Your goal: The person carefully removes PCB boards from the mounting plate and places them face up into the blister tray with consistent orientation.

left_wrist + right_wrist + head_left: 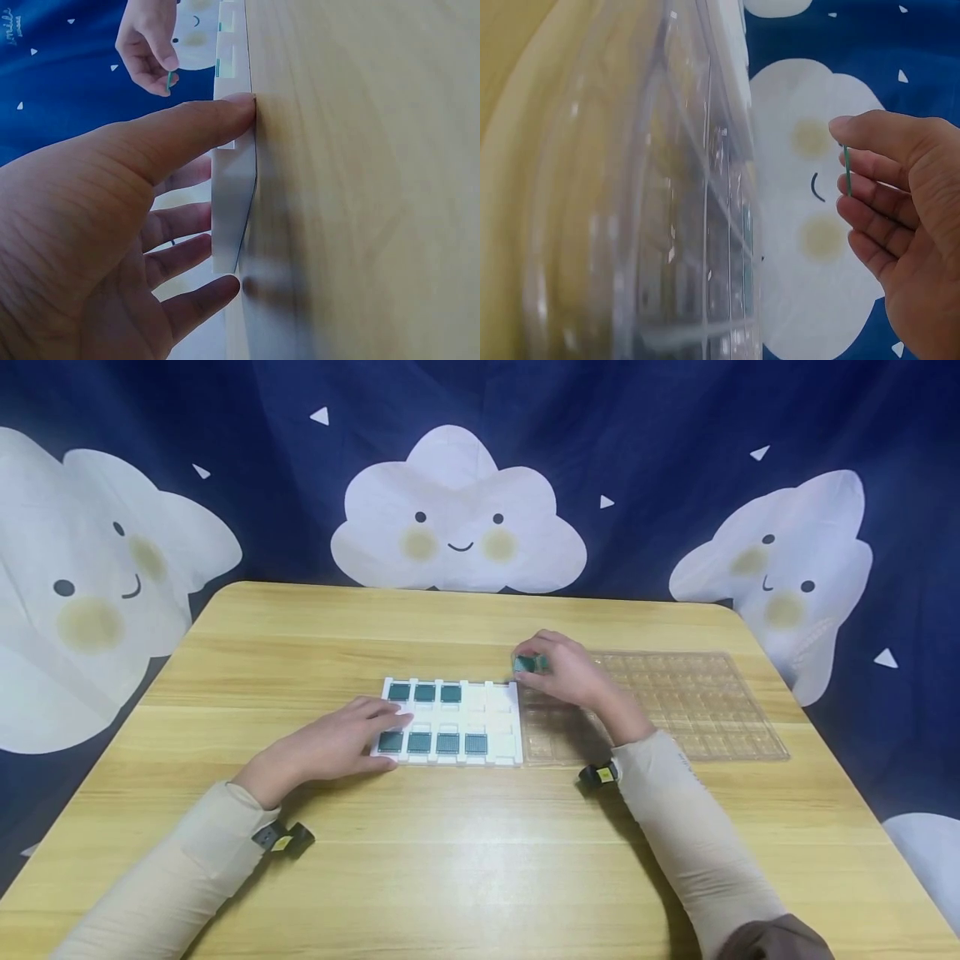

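Observation:
My right hand (558, 668) pinches a small green circuit board (524, 665) between thumb and fingers, above the back left corner of a clear plastic tray (675, 706). In the right wrist view the board (847, 171) shows edge-on, raised above the tray. My left hand (337, 739) rests at the left end of a white tray (427, 718), fingers over its top and thumb at its front corner. The left wrist view shows that thumb touching the tray's side (234, 187), with the fingers fairly straight. Several green boards (447, 743) lie in the white tray's two rows, towards the left.
The clear tray, divided into many small pockets, stands right beside the white tray; my right forearm hides part of it. Both are on a wood-grain table (480, 860). Behind hangs a dark blue curtain (285, 485) with cloud prints.

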`<state>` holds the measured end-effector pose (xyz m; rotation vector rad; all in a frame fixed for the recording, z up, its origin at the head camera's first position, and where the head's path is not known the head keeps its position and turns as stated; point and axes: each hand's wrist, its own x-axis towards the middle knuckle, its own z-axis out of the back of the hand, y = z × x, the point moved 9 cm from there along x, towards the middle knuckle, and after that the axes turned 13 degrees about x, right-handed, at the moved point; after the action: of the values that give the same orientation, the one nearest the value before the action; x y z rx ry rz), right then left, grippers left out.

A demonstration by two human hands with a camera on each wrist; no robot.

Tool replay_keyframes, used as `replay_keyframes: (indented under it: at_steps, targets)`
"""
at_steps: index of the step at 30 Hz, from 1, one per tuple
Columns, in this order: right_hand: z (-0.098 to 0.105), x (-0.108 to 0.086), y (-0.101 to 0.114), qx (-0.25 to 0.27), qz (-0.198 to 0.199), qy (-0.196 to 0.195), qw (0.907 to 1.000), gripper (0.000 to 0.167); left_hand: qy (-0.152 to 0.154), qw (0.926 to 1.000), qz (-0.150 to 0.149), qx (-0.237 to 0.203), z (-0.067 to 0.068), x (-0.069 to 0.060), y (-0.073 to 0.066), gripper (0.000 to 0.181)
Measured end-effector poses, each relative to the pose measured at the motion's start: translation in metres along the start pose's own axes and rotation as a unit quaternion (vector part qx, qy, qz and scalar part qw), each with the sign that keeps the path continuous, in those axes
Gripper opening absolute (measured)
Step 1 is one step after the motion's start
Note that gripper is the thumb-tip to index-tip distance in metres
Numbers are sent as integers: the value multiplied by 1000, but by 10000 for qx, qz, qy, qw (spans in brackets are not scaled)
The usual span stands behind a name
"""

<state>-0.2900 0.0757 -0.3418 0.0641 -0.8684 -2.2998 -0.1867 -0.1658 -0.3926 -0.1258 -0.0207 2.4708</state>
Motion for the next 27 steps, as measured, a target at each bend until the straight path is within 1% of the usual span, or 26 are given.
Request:
replay_keyframes:
  at_steps: [6,12,17,23,27]
  targets:
    - [6,-2,-9,-87,-38,10,10000,36,-2,10000,9,-28,-1,0,1,70]
    - [12,-4,-20,-154,-268,113,9995,37,4,10000,11,-34,-2,0,1,70]
    - [15,-6,-27,-129,-318,133,9993,37,-6,10000,-7,-19,-1,0,0,70]
    - [13,-5,-32,-137,-364,211,9990,36,-8,10000,2,-14,-1,0,1,70]
    - [8,-2,-38,-57,-588,335,9977,36,-18,10000,2,-22,-1,0,1,70]
